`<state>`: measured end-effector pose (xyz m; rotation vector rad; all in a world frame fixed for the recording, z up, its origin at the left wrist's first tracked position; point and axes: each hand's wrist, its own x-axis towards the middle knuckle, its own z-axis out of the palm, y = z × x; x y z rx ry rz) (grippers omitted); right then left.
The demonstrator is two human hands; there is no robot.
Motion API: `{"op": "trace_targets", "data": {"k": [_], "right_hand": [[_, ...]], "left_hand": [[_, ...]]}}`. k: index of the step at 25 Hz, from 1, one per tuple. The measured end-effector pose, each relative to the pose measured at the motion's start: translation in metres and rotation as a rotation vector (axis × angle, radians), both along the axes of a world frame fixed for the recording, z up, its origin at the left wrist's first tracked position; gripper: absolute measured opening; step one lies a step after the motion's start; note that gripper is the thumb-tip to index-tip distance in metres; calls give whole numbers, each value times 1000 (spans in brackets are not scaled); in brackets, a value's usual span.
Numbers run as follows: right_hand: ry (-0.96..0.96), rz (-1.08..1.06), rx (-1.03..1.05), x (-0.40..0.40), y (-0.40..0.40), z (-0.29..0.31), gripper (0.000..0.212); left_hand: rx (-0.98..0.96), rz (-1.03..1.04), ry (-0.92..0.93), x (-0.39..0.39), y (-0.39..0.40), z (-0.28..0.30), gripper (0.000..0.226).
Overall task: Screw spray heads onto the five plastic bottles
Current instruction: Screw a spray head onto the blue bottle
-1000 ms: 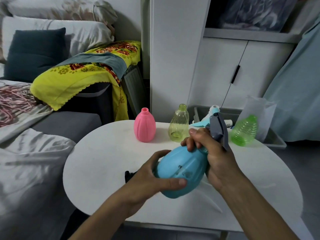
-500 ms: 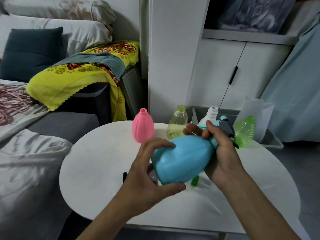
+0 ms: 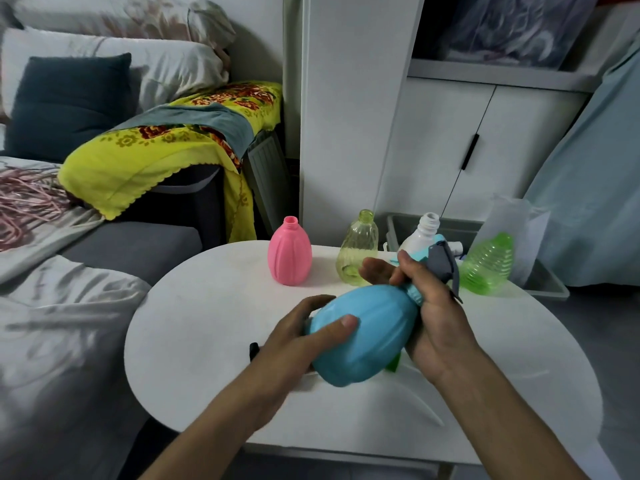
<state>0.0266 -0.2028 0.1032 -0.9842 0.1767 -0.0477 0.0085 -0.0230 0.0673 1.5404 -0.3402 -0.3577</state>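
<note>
Over white table (image 3: pixel 207 327), left hand (image 3: pixel 294 344) grips blue bottle (image 3: pixel 363 334) (tilted).

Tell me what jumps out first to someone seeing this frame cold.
The big sky-blue ribbed plastic bottle, held tilted over the round white table at centre: the left hand cups its body and the right hand wraps its neck, where a grey-and-blue spray head sits. Behind it stand four uncapped bottles: pink plastic bottle, pale yellow clear bottle, white bottle, green clear bottle.
</note>
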Motion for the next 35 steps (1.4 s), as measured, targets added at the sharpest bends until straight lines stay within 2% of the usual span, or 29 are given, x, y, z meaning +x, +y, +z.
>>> {"op": "trace_targets", "data": {"k": [3, 4, 8, 10, 13, 16, 18, 21, 22, 25, 28, 30, 35], "right_hand": [[12, -43, -21, -1, 2, -1, 32], [14, -50, -32, -1, 2, 0, 33], [-39, 44, -155, -4, 7, -5, 38], [-25, 7, -207, -4, 12, -5, 39], [37, -77, -180, -1, 13, -7, 40], [56, -148, -379, -1, 26, -10, 40], [23, -118, -525, -3, 40, -9, 34], [-16, 159, -662, -3, 50, -9, 69], [-23, 219, -712, -2, 50, -11, 69], [29, 283, -748, -1, 41, -17, 46], [18, 311, -775, -1, 28, -19, 15], [-27, 283, -896, -2, 20, -19, 10], [-76, 234, -1322, -8, 10, -25, 12]], "left_hand": [[207, 223, -325, -1, -1, 2, 73], [261, 228, -423, -1, -2, -1, 77], [342, 50, -266, 5, 2, 0, 93], [420, 145, -369, 1, -1, -5, 91], [470, 257, -529, -7, -13, -13, 88], [559, 239, -596, -3, -15, -20, 99], [551, 256, -579, 1, -13, -18, 102], [463, 361, -488, 18, 8, -11, 90], [426, 428, -448, 28, 21, -8, 86], [285, 583, -251, 67, 68, -3, 88], [170, 640, -162, 113, 105, -16, 88], [173, 684, -161, 145, 123, -28, 83], [233, 693, -186, 210, 148, -54, 84]]}}
